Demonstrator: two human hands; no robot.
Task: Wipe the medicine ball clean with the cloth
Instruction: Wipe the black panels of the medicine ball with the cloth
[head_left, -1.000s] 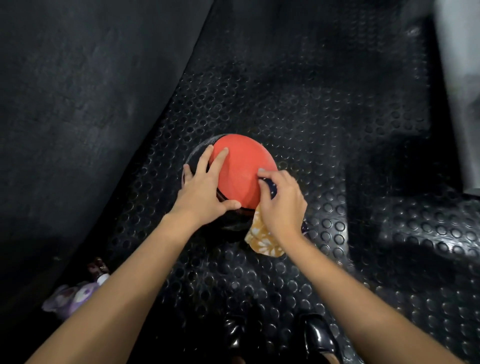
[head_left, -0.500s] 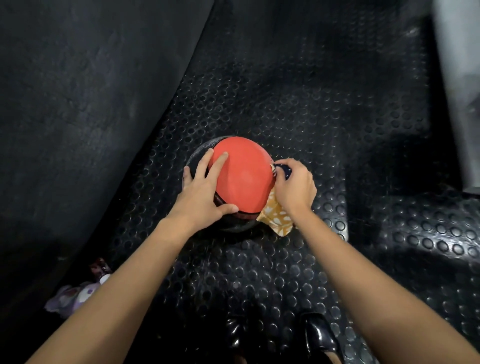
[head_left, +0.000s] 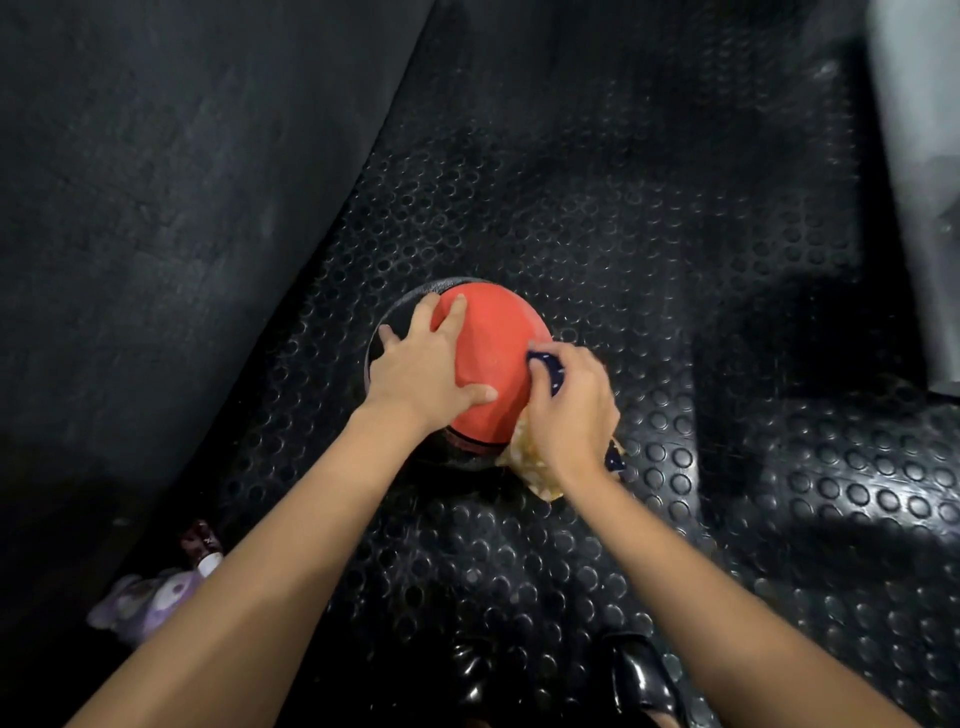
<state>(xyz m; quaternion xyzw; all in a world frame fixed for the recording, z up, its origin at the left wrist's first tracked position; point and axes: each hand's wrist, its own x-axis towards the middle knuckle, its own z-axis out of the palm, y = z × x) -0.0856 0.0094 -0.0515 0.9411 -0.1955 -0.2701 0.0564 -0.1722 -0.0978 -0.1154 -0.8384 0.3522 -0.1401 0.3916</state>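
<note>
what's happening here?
A person is wiping a medicine ball on a studded rubber floor. The left hand rests spread on the ball, steadying it. The right hand grips a cloth and presses it against the ball's right side. A small purple toy lies at lower left.

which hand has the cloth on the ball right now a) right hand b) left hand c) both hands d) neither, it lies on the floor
a: the right hand grips the cloth against the right side of the medicine ball, while the left hand rests bare on the ball with spread fingers.
</note>
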